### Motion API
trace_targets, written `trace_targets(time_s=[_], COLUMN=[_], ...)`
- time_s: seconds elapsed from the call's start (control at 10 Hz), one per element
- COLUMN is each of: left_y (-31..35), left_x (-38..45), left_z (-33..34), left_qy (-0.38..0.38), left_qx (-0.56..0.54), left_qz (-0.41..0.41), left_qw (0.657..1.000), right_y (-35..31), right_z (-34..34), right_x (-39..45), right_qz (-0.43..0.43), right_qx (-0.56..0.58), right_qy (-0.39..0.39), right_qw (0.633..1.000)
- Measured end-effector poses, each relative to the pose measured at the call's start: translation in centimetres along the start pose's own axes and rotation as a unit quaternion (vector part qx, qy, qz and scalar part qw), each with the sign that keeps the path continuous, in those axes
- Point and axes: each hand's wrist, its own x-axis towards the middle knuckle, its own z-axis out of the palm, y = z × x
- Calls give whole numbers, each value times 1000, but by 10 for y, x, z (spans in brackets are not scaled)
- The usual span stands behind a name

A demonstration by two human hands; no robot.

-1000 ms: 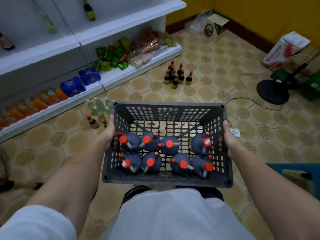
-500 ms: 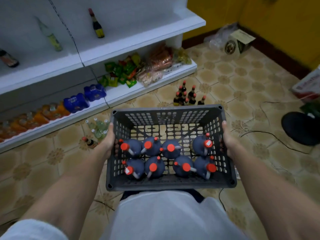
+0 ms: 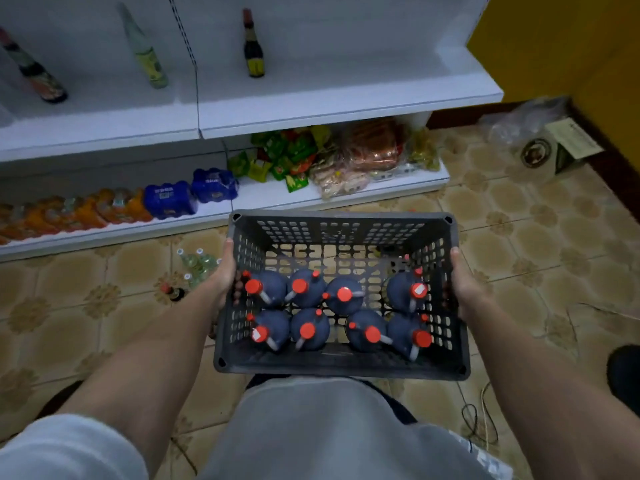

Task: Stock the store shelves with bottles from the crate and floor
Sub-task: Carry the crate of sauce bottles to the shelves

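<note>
While both hands clasp its perforated side walls, a dark plastic crate [image 3: 341, 365] hangs at waist height before white store shelves [image 3: 346, 102]. Left hand [image 3: 221, 275] and right hand [image 3: 462, 282] grip opposite sides, fingers curled around the walls. Eight dark, red-capped bottles [image 3: 308, 329] stand inside in two rows nearest the person, between the hands. Clear bottles [image 3: 197, 263] stand on the tiled floor beside the left hand.

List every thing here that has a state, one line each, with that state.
Crate: held off the floor, level, far half bare.
Left hand: grips the crate's left wall.
Right hand: grips the crate's right wall.
Red-capped jugs: eight, upright, capped, in the crate's near half.
Dark bottle: upright on the middle shelf.
Clear bottles: upright on the floor, capped.
</note>
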Motion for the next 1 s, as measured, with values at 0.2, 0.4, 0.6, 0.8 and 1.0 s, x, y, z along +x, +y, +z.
trace_targets(time_s=[0.2,0.4,0.6,0.8,1.0], left_y=[66,115,117,72,15], left_x=[74,136,242,409,551], left_z=[-7,-5,17,51,67], left_qy=[17,64,91,86,70], left_qx=[-14,-48,-91,-97,-82], left_qz=[-18,-32,-64,-100,-106], left_qw=[1000,996,990,986,989], right_y=[-77,-147,-181,-143,-69], right_z=[48,86,147,213,271], right_x=[75,150,274,421,579], right_qz=[16,-25,25,44,68], right_qx=[-11,-44,-95,-115,-131], right_qy=[9,2,-27,4,0], right_qw=[1000,999,995,992,989])
